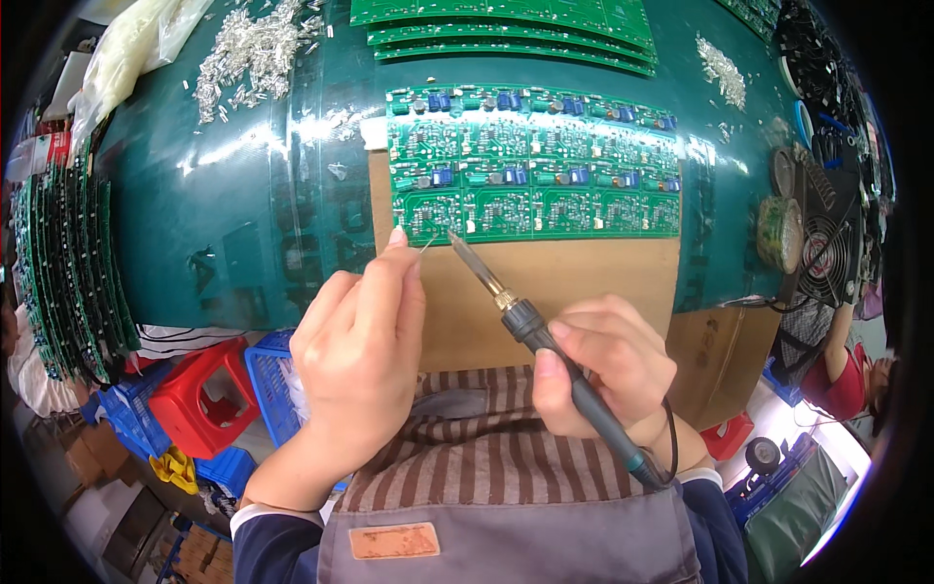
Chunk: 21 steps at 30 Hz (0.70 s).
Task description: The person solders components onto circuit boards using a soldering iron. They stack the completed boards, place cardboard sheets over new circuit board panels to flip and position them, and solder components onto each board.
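A green circuit board panel (535, 185), populated with small parts and rows of blue components, lies flat in front of me. My right hand (608, 365) grips a soldering iron (574, 380) like a pen. Its tip points up and left, close to the panel's near edge. My left hand (360, 336) is closed in a pinch at the panel's near left corner. A short length of thin solder wire (426, 245) sticks out of its fingers toward the iron's tip. Whether tip and wire touch is too small to tell.
Cardboard (545, 302) lies under the panel on the green mat (214, 214). More green boards (506, 29) are stacked beyond; others stand in a row (73, 263) at left. Small clear parts (258, 54) are heaped far left. A fan (824, 248) stands at right.
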### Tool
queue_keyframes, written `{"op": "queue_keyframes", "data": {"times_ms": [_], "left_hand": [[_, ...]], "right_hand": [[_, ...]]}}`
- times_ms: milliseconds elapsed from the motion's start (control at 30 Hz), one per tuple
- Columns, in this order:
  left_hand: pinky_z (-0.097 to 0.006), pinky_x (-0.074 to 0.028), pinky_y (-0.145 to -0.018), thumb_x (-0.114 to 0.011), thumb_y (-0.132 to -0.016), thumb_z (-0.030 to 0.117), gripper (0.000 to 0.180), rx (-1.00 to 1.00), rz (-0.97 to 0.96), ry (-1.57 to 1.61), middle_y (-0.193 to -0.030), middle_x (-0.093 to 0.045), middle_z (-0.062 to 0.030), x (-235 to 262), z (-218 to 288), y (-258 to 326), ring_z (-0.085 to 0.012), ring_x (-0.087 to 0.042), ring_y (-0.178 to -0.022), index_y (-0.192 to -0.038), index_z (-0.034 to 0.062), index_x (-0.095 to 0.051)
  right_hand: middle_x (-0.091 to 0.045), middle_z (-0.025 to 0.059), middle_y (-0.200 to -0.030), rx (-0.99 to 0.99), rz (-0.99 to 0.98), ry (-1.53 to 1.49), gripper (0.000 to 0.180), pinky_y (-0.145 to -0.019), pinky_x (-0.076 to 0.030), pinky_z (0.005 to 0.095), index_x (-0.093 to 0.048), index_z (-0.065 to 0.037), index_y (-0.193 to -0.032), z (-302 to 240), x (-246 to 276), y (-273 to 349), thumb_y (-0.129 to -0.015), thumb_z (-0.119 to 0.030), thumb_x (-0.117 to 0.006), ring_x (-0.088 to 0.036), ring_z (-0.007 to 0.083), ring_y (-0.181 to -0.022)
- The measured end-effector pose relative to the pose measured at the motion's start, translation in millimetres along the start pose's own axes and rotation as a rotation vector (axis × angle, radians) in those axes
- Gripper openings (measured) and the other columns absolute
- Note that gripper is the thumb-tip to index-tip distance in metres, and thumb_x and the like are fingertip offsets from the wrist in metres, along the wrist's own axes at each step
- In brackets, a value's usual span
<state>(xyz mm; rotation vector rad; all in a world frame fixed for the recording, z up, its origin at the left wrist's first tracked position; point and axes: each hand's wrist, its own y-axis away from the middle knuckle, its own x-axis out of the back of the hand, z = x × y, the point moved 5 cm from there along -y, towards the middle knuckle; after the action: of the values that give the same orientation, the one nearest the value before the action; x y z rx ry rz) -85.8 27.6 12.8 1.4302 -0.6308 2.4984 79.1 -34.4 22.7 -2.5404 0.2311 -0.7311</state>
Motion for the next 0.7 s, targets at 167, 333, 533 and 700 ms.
{"op": "queue_keyframes", "data": {"times_ms": [167,333,533,700], "left_hand": [[-0.030,-0.046,-0.049,-0.071,-0.072,-0.003,0.021,-0.121,0.049,-0.043,-0.076,-0.069,-0.0083,-1.8,0.4,-1.6,-0.0182,-0.054,-0.052,-0.092,0.0020,-0.067],[-0.029,-0.046,-0.047,-0.071,-0.071,-0.002,0.019,-0.124,0.042,-0.063,-0.079,-0.070,-0.0094,-1.6,0.4,-1.1,-0.0179,-0.055,-0.051,-0.089,0.0016,-0.067],[-0.028,-0.046,-0.046,-0.071,-0.070,-0.002,0.018,-0.130,0.018,-0.065,-0.082,-0.071,-0.0113,-2.5,1.1,-1.3,-0.0175,-0.055,-0.050,-0.088,0.0013,-0.067],[-0.032,-0.043,-0.047,-0.075,-0.073,-0.002,0.020,-0.073,0.057,-0.037,-0.060,-0.059,-0.0074,-2.1,0.4,-0.4,-0.0195,-0.054,-0.048,-0.091,0.0050,-0.071]], "right_hand": [[-0.061,0.0117,-0.065,0.013,-0.007,0.014,0.017,-0.050,-0.052,0.0308,-0.061,0.005,-0.082,-0.3,-4.9,-2.2,-0.068,0.001,-0.069,-0.061,0.0243,-0.054],[-0.060,0.0115,-0.065,0.033,-0.050,0.063,0.018,-0.050,-0.052,0.0312,-0.060,0.005,-0.082,-4.5,-4.4,-3.3,-0.067,0.000,-0.069,-0.062,0.0248,-0.054],[-0.060,0.0114,-0.065,0.048,-0.048,0.076,0.017,-0.050,-0.052,0.0305,-0.060,0.004,-0.082,-4.4,-6.7,-0.5,-0.068,0.000,-0.069,-0.062,0.0249,-0.055],[-0.060,0.0111,-0.065,0.036,-0.054,0.071,0.017,-0.050,-0.052,0.0302,-0.059,0.004,-0.082,-4.9,-8.0,-1.4,-0.069,-0.001,-0.069,-0.062,0.0249,-0.056]]}}
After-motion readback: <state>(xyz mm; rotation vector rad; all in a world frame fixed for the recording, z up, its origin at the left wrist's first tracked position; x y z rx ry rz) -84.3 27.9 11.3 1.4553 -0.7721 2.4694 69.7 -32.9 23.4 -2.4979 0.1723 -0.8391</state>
